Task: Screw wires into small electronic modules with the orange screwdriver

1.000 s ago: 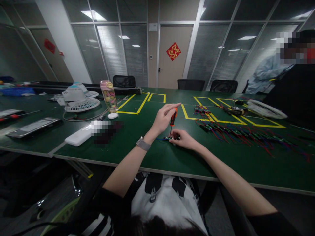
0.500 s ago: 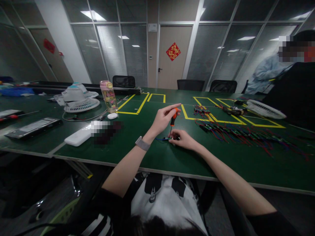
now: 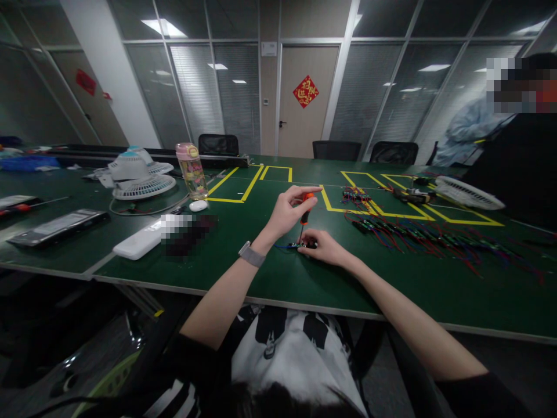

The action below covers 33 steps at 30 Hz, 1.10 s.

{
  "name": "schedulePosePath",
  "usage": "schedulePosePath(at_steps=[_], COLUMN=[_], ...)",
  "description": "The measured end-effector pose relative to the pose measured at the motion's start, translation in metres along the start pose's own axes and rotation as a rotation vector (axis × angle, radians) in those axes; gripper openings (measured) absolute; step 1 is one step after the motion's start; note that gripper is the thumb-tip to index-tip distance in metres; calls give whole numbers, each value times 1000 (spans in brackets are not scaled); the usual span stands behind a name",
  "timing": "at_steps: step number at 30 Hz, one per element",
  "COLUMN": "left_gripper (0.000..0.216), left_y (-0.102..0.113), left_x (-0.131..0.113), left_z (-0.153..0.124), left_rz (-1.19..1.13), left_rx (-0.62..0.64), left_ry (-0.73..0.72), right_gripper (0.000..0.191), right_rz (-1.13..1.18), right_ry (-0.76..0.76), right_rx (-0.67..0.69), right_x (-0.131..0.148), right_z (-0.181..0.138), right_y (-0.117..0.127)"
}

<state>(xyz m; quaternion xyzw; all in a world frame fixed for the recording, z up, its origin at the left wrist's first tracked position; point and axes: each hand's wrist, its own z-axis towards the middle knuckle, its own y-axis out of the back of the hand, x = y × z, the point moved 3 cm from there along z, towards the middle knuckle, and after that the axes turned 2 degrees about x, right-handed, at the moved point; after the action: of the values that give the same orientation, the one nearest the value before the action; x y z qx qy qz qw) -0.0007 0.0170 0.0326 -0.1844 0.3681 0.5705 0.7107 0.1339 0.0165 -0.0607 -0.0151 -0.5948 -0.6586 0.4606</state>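
My left hand (image 3: 288, 210) is closed round a small screwdriver with an orange and black handle (image 3: 306, 212), held upright with the index finger laid over its top. Its tip stands on a small green circuit board (image 3: 298, 245) lying on the green table (image 3: 270, 273). My right hand (image 3: 322, 246) rests on the table just right of the tip, its fingers pinched on that board. Thin blue wires trail from the board to the left.
A spread of small boards with red and blue wires (image 3: 418, 235) lies to the right, among yellow tape rectangles (image 3: 374, 209). At left are a white fan (image 3: 138, 174), a pink-capped bottle (image 3: 191, 169), a white mouse (image 3: 199, 205) and a white box (image 3: 138, 244). Another person in black (image 3: 517, 162) stands at far right.
My left index finger has curled slightly over the screwdriver's top; the handle has turned a little. Both hands stay in place.
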Motion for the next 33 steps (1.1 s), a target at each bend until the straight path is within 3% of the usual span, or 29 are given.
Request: schedulePosePath(at_steps=[3, 8, 14, 19, 25, 30, 33], left_gripper=[26, 29, 24, 28, 23, 29, 27], left_y=[2, 0, 1, -1, 2, 0, 2], left_x=[-1, -2, -3, -5, -5, -1, 0], left_z=[0, 1, 0, 0, 0, 1, 0], left_rz=[57, -52, 24, -71, 99, 8, 135], left_rx=[-24, 35, -31, 36, -55, 15, -60], left_ry=[-15, 5, -36, 20, -33, 18, -23], right_gripper=[12, 11, 12, 11, 10, 10, 10], right_rz=[3, 13, 13, 13, 13, 3, 8], right_ry=[-10, -13, -11, -5, -17, -13, -13], right_rx=[8, 9, 12, 9, 14, 9, 15], right_x=[0, 1, 1, 1, 0, 0, 2], right_z=[0, -1, -1, -1, 0, 0, -1], right_y=[0, 0, 0, 0, 0, 0, 0])
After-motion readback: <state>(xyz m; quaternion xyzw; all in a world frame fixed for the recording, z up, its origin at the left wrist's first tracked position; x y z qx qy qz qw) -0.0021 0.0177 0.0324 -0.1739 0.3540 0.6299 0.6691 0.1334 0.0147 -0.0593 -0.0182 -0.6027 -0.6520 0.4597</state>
